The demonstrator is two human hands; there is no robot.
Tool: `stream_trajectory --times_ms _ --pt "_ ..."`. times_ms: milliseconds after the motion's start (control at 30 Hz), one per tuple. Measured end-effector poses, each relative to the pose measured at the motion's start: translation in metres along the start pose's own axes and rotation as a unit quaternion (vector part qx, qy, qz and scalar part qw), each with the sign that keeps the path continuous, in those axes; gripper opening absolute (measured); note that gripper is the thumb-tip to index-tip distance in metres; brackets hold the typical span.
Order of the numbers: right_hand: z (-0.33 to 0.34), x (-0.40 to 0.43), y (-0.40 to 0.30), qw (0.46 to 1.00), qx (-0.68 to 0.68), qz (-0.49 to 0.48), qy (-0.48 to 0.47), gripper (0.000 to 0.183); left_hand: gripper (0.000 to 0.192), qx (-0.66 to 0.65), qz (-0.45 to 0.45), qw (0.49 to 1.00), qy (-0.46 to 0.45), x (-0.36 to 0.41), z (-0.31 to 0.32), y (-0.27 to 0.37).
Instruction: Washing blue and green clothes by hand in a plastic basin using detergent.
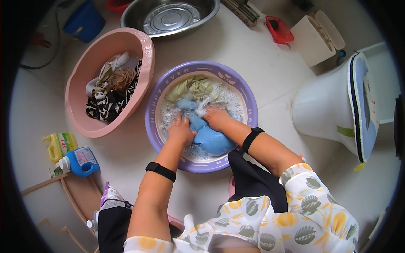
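A purple plastic basin (152,128) with a pale inside holds soapy water right before me. Blue cloth (216,141) lies bunched in the suds, its lower part bulging above the water. Olive-green cloth (193,87) is gathered at the basin's far side. My left hand (182,129) rests on the left edge of the blue cloth, fingertips in foam; whether it grips is unclear. My right hand (217,118) has its fingers curled down on the blue cloth, partly under suds, so its grip is hidden. Both forearms wear black bands.
A pink tub (72,95) with wet clothes leans at the left. Beyond stand a steel basin (208,17) and a blue bucket (87,23). Detergent bottles (84,161) are at lower left. At right are a grey-white bin-like container (322,107), a red plastic basket (284,34) and a white box (311,41).
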State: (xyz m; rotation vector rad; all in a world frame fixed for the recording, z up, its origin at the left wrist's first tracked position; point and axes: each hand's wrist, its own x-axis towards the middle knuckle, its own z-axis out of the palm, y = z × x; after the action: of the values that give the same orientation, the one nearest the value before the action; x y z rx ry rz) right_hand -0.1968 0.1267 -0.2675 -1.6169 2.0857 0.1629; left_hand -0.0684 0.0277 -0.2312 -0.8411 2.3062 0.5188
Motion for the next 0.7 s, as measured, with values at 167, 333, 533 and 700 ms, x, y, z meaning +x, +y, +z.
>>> stream_trajectory --times_ms 167,333,533,700 --pt "-0.026 0.003 0.012 0.996 0.079 0.029 0.002 0.025 0.077 -0.137 0.068 0.988 0.024 0.020 0.006 -0.034" --pt "-0.074 -0.042 0.009 0.852 0.504 0.016 0.138 0.023 0.100 -0.271 0.105 0.944 0.154 0.002 0.016 -0.031" --pt "-0.104 -0.064 0.004 0.516 0.834 -0.110 0.162 0.023 0.059 -0.385 0.007 0.911 0.150 -0.004 0.023 -0.026" --pt "-0.081 -0.059 0.004 0.277 0.953 -0.072 0.103 0.034 0.027 -0.715 0.184 0.635 0.227 -0.050 -0.007 0.032"
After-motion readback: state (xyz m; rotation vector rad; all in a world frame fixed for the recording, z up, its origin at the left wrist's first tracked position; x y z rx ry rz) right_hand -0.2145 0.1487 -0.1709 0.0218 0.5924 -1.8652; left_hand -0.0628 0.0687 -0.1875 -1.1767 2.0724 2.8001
